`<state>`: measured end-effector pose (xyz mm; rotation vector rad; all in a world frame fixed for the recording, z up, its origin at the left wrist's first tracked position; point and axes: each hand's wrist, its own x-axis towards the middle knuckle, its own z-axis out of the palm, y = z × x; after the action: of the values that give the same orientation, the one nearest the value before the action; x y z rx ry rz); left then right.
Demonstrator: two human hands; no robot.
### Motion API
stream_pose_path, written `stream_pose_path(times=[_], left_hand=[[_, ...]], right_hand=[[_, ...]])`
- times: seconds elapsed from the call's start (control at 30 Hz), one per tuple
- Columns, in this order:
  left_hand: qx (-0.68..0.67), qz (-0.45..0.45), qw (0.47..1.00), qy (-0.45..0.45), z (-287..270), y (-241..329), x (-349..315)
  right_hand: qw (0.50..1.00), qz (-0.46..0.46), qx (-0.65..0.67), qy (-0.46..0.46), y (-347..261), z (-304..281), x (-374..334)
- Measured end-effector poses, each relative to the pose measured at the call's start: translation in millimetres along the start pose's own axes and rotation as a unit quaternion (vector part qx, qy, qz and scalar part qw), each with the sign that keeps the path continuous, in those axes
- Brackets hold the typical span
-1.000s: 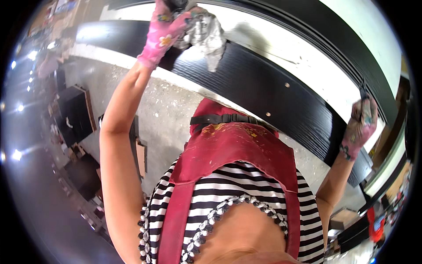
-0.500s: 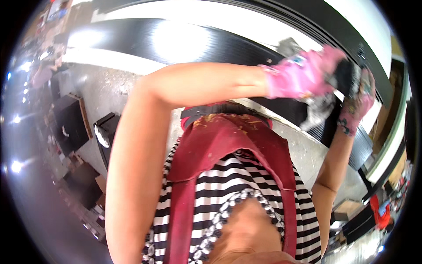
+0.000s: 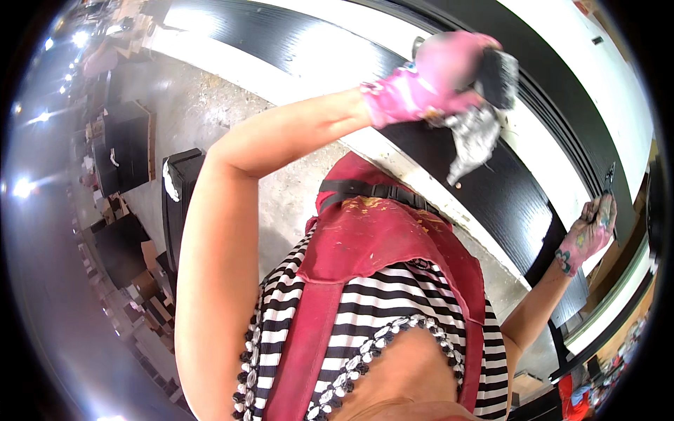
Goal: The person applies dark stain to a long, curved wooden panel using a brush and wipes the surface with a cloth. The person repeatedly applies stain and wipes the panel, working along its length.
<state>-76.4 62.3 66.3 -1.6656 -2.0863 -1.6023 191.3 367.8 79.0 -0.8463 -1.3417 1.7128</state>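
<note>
While my left hand [image 3: 439,81] grips a dark block [image 3: 498,78] and grey rag [image 3: 475,140], upper right of centre, my right hand [image 3: 587,228] pinches a thin tool [image 3: 609,177] low, at far right, apparently leaving its tip free.

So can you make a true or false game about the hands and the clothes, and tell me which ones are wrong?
1. The left hand is higher in the picture than the right hand. True.
2. The right hand holds a rag. False: the rag is in the left hand.
3. The apron is green. False: the apron is dark red.
4. The shirt has black and white stripes. True.
</note>
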Motion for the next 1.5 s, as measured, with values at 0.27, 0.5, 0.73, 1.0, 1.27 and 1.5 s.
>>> stream_pose_path(times=[0.27,0.5,0.73,1.0,1.27,1.5], left_hand=[[0.192,-0.096,0.974,0.076,-137,-50,-29],[-0.114,-0.329,0.913,0.213,-286,-132,-89],[-0.072,-0.284,0.933,0.211,-323,-160,-112],[-0.092,-0.099,0.989,0.055,-93,42,-61],[-0.057,-0.121,0.972,0.191,-149,17,-107],[0.165,-0.157,0.941,0.252,-268,-56,-149]], right_hand=[[0.997,-0.003,-0.068,0.025,-7,7,-3],[0.995,-0.021,-0.097,0.029,-10,11,-6],[0.994,-0.016,-0.086,0.06,-12,9,-6],[0.995,0.001,-0.074,0.061,-15,14,-6],[0.996,0.056,-0.062,0.009,-16,11,-3],[0.997,0.057,-0.053,0.015,-15,10,-1]])
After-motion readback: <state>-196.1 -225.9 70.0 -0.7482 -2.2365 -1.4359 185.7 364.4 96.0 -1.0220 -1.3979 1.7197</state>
